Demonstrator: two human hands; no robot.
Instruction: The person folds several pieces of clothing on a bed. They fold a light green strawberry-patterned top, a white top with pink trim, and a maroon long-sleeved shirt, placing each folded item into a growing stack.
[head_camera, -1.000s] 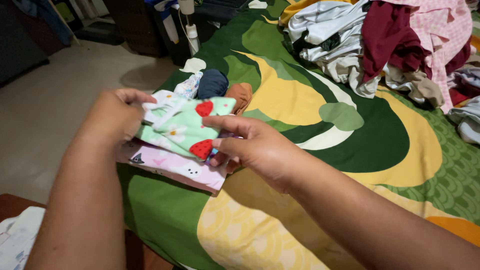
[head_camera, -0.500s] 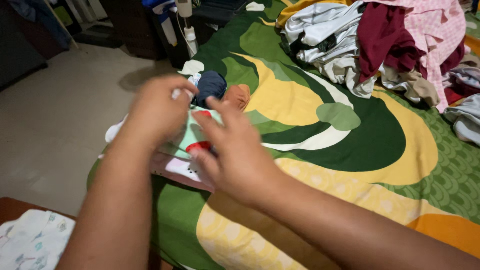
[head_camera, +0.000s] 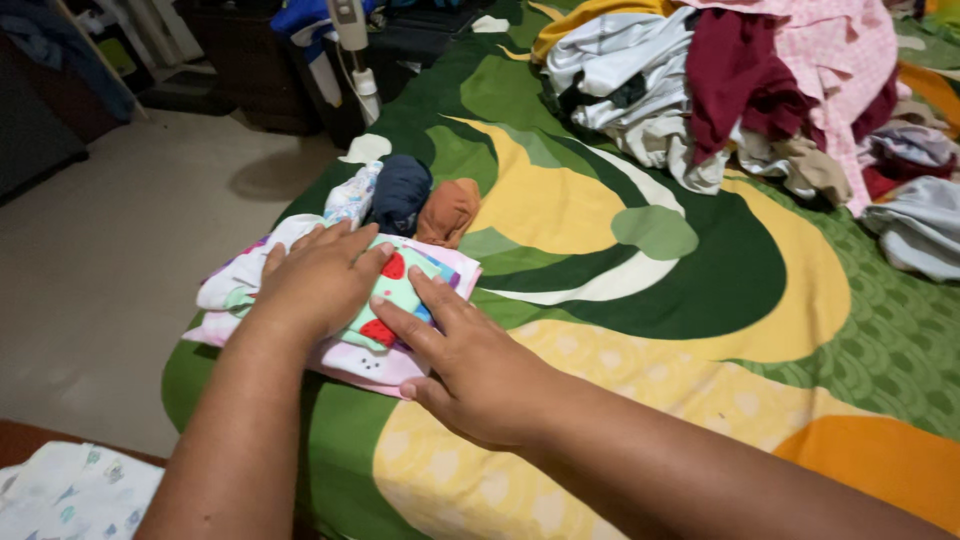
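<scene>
Left hand (head_camera: 315, 280) flat, palm down on green cloth (head_camera: 385, 295); right hand (head_camera: 465, 365) flat at its near edge. Both grips released, pressing only. Cloth tops pink stack (head_camera: 375, 365) at bed (head_camera: 700, 290) corner. Best: press evenly, smooth outward, edges square. Long axis runs roughly left-right, toward rolled bundles (head_camera: 400, 195).

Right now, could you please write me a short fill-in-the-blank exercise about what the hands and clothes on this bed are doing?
1. The left hand lies flat on a folded mint-green garment printed with ____ strawberries.
2. That garment sits on top of a folded ____ garment with small cartoon prints.
3. Just beyond the stack lie three rolled items; the middle one is dark ____.
4. The unfolded clothes pile lies at the ____ end of the bedsheet.

Missing words: red; pink; blue; far
</scene>
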